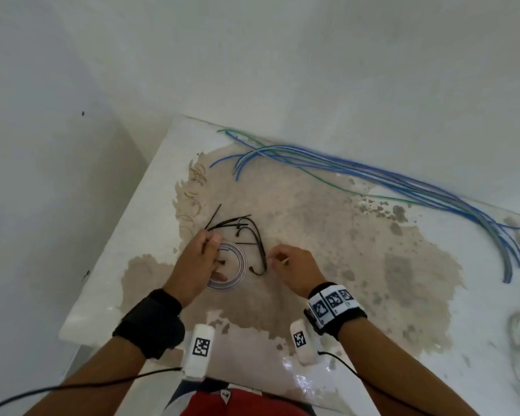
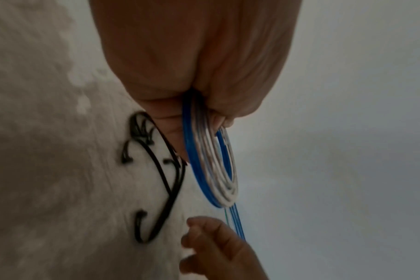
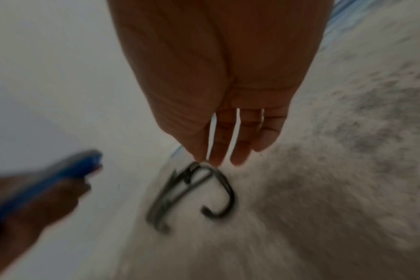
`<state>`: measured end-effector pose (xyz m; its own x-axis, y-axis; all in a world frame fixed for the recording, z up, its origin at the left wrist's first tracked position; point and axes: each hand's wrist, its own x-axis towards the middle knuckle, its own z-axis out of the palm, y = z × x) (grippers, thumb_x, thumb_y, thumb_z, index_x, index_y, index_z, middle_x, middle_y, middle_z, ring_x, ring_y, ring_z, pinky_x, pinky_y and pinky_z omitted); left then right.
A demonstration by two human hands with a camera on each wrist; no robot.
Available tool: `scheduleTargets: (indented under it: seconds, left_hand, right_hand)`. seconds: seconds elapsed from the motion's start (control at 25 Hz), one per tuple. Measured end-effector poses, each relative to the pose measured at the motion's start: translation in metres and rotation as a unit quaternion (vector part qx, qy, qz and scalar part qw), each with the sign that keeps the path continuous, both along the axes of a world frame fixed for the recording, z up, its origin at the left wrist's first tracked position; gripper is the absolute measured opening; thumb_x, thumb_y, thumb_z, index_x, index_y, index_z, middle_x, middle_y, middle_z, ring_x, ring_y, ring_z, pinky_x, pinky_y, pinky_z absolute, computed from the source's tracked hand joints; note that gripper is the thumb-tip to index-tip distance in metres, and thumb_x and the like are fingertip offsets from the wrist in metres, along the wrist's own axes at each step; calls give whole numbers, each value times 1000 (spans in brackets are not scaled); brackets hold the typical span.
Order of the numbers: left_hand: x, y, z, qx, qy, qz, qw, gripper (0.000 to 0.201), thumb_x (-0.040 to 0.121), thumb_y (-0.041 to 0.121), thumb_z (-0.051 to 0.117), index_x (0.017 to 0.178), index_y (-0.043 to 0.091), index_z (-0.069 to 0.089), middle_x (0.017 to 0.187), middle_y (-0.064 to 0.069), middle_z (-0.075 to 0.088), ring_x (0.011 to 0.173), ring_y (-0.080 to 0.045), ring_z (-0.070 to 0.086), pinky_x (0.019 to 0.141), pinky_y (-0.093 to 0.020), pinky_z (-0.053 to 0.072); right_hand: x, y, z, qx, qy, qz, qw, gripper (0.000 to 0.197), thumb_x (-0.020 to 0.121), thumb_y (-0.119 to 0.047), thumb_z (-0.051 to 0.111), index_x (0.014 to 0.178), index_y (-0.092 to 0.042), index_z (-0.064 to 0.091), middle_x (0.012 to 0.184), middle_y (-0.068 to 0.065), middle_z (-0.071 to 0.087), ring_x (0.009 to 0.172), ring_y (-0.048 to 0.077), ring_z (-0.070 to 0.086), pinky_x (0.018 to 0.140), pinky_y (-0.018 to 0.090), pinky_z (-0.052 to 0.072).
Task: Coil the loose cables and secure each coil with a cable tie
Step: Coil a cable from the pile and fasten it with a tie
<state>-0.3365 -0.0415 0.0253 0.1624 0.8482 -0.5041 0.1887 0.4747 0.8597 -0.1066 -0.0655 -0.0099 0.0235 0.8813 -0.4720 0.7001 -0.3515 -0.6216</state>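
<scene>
The coil (image 2: 211,166) is pinched upright by the left hand (image 1: 197,262). The right hand (image 1: 291,268), fingers nearly straight, is held just above black ties (image 1: 243,232) lying on a stained white table (image 1: 373,265) beside white walls (image 1: 312,55).

We count one coil (image 1: 229,265) of blue and white cable, near the left edge of the table (image 1: 282,367). Beside it lies one small heap of black cable ties (image 1: 237,226); they cross each other, so we cannot give their exact number, but there are several. Along the far edge lies one loose bundle of long blue, white and green cables (image 1: 388,178); we cannot count the strands one by one. We see two hands: one left hand (image 1: 200,262) and one right hand (image 1: 294,268).
</scene>
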Motion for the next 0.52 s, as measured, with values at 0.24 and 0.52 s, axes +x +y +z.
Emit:
scheduleTargets:
  seconds: [0.24,0.52]
  left_hand:
    - [-36,22,-15,-7,-11,-7,1000,28,107,30,42,101,3,47,63,9,35,51,-8,32,54,-32,54]
    - [-22,25,-14,-15,-12,-31,999,23,107,29,41,91,15,49,66,4,36,51,-5,36,59,-37,57]
  right_hand:
    - [-34,-10,-39,12,-131,104,986,6,93,-36,63,94,-31,60,101,-8,50,94,13,48,78,27,46]
    - [-24,-12,-7,57,47,-143,987,3,95,-29,68,94,-26,68,102,-8,63,91,3,59,76,12,41]
